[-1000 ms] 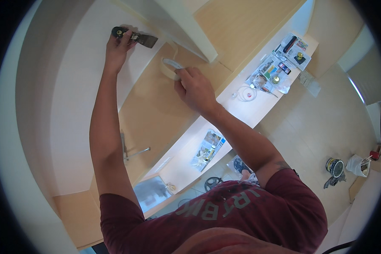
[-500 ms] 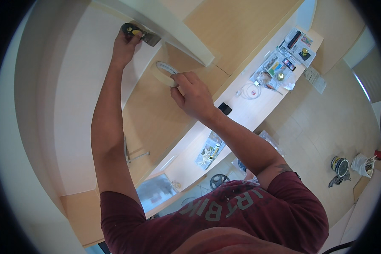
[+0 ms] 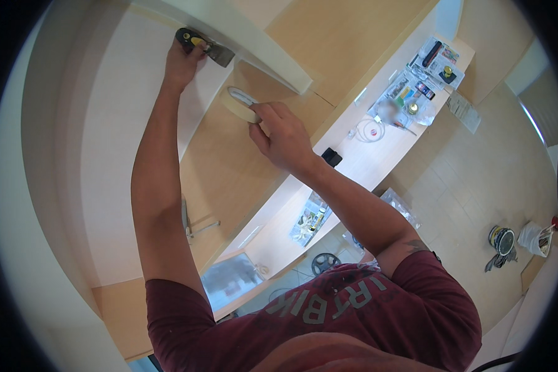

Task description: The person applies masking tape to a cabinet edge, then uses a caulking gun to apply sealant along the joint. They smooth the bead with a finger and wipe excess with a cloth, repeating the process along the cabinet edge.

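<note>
My left hand (image 3: 183, 67) grips the black and yellow handle of a putty knife (image 3: 220, 54). Its wide metal blade points right, close to the pale raised edge strip (image 3: 273, 65) and the white panel (image 3: 115, 155); whether it touches them, I cannot tell. My right hand (image 3: 284, 135) pinches a cream roll of masking tape (image 3: 242, 113) between thumb and fingers. The roll is tilted over the light wooden surface (image 3: 229, 170), lower and to the right of the blade.
A long pale shelf (image 3: 359, 161) carries newspaper, a phone (image 3: 425, 90), a coiled white cable (image 3: 371, 130) and a black object (image 3: 332, 157). On the floor at right stand a tub (image 3: 501, 240) and a white bag-lined container (image 3: 535, 239). A metal handle (image 3: 203, 229) lies near my left forearm.
Both hands have shifted only very slightly, keeping the putty knife and the tape roll in the same grips. The room's background has moved a little within the picture.
</note>
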Demonstrator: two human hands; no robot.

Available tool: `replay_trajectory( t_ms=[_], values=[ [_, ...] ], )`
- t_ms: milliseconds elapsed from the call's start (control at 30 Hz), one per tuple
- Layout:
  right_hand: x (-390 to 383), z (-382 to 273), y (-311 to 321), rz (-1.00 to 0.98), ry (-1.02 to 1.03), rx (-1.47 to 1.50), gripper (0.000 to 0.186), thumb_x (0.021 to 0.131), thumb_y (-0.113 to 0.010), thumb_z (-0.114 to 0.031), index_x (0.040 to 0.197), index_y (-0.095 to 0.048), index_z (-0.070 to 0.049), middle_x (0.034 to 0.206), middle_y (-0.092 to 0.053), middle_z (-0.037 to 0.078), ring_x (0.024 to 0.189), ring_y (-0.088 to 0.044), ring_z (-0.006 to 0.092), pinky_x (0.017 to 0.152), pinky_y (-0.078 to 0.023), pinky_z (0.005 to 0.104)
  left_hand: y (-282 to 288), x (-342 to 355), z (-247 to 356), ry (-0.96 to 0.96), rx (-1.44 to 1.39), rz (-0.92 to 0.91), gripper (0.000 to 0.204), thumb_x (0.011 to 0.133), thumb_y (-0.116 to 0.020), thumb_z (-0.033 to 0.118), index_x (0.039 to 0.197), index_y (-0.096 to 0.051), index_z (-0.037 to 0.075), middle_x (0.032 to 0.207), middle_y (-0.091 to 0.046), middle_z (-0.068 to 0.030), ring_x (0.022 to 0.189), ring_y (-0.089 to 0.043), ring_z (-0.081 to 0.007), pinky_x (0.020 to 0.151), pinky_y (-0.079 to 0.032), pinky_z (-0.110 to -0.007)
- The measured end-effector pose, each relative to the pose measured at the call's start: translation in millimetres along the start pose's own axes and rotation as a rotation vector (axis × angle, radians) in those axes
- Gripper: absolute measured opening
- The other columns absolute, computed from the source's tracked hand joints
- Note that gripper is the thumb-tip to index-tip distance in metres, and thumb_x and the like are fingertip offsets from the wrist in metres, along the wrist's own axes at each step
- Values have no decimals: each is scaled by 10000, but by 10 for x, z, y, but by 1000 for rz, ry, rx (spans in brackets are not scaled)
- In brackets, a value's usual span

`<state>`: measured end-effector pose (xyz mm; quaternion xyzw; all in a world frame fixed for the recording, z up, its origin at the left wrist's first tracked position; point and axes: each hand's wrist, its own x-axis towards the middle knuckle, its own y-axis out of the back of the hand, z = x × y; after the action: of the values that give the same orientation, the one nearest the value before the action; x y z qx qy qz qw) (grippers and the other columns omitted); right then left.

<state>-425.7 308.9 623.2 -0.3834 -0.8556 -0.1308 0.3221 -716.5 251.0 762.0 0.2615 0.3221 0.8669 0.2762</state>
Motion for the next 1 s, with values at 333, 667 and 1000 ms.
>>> replay_trajectory(
  t_ms=[333,667,1000],
  values=[
    [27,-25,22,8,-84,38,275,888,-725,-59,1154,-658,-40,987,-657,146,893,-677,345,763,-573,451,82,87,-88,8,12,-59,280,1019,-702,137,1205,-612,-52,1076,-743,-114,936,-724,-165,837,-615,-305],
    [44,-13,17,27,-105,61,278,907,-732,-59,1175,-665,-26,982,-673,153,852,-682,327,740,-564,416,33,83,-112,-47,-8,-33,288,1021,-701,148,1220,-615,-41,1067,-746,-102,925,-722,-159,833,-602,-305],
    [92,-24,35,3,-142,87,282,940,-720,-58,1214,-660,-30,976,-674,152,812,-686,304,709,-565,393,-3,59,-63,-49,-8,-39,289,1023,-698,133,1226,-604,-51,1090,-740,-111,937,-724,-163,823,-608,-305]
  ],
)
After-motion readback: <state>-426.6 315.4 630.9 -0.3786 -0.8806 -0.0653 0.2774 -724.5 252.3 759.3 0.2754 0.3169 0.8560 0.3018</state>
